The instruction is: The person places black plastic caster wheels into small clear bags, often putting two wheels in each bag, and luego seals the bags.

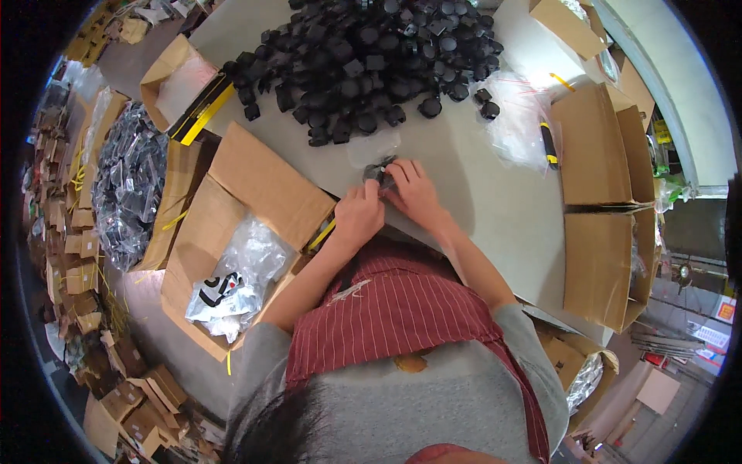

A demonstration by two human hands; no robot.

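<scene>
The left hand and right hand are together, pinching 1 small dark piece at the table, below the black pile; its long axis slants away rightward; leading end unclear.

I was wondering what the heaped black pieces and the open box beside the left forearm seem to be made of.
Heaped black pieces: probably moulded plastic, smooth and satin, with soft highlights on repeated shapes. Open box: matte brown cardboard, judging by its flat, creased flaps.

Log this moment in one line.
left hand: pinching small dark part | right hand: on same part | beyond: black parts heaped on table | left: open cardboard box, clear plastic inside
</scene>
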